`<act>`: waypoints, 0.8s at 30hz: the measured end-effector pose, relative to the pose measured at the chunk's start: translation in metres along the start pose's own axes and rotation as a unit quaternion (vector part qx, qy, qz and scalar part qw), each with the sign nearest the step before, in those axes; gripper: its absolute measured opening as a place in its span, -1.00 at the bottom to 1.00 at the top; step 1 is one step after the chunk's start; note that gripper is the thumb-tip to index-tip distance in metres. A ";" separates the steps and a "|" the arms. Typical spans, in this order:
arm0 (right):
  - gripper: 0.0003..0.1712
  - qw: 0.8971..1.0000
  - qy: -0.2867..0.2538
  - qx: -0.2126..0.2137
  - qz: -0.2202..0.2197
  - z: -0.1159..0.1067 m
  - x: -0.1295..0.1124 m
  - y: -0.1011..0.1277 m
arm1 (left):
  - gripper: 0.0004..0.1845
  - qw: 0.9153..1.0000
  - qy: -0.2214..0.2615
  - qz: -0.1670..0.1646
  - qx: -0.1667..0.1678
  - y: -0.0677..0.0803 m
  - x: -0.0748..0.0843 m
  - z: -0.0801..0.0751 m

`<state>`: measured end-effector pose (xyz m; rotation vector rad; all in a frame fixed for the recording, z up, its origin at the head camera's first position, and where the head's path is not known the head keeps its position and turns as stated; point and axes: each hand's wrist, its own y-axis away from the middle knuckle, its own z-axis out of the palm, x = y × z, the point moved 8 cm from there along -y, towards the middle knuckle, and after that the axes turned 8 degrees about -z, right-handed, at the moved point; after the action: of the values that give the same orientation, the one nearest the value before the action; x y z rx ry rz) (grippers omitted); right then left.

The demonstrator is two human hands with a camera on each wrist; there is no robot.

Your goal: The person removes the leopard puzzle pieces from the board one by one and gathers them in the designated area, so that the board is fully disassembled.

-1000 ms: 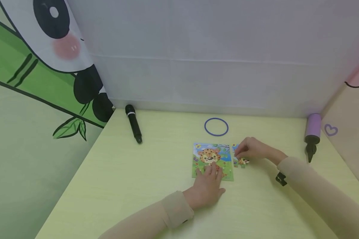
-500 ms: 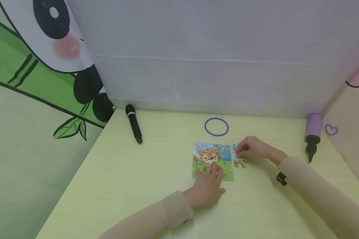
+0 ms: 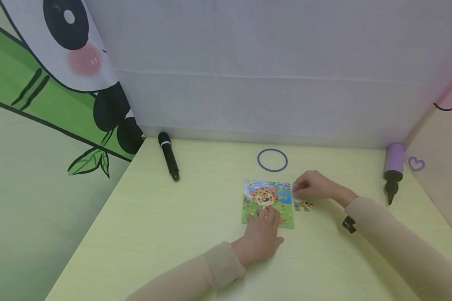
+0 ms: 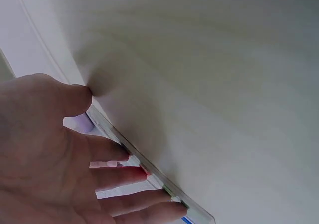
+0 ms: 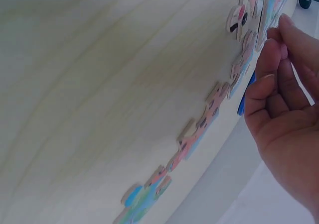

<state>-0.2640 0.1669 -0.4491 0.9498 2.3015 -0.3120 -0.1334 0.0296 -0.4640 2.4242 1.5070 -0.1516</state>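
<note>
Left hand: flat, fingers straight, pressing one puzzle board. Right hand: curled, pinching one of several loose puzzle pieces.

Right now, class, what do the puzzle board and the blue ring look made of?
Puzzle board: probably printed cardboard or thin wood; flat, glossy cartoon print, and the pale edge shows in the left wrist view. Blue ring: probably rubber or plastic; thin, smooth, even blue loop.

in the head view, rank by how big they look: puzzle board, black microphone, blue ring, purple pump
1. puzzle board, clearly largest.
2. black microphone and purple pump look alike; no ranking.
3. blue ring, smallest, though it lies farther away than the puzzle board.
</note>
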 end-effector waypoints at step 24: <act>-0.89 0.999 -0.016 0.008 -0.035 0.015 -0.025 -0.032 | -0.26 0.995 -0.088 0.056 -0.010 -0.003 0.010 0.007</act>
<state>-0.2655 0.1235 -0.4457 0.8675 2.3103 -0.3731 -0.1314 0.0377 -0.4741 2.4011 1.2883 -0.3158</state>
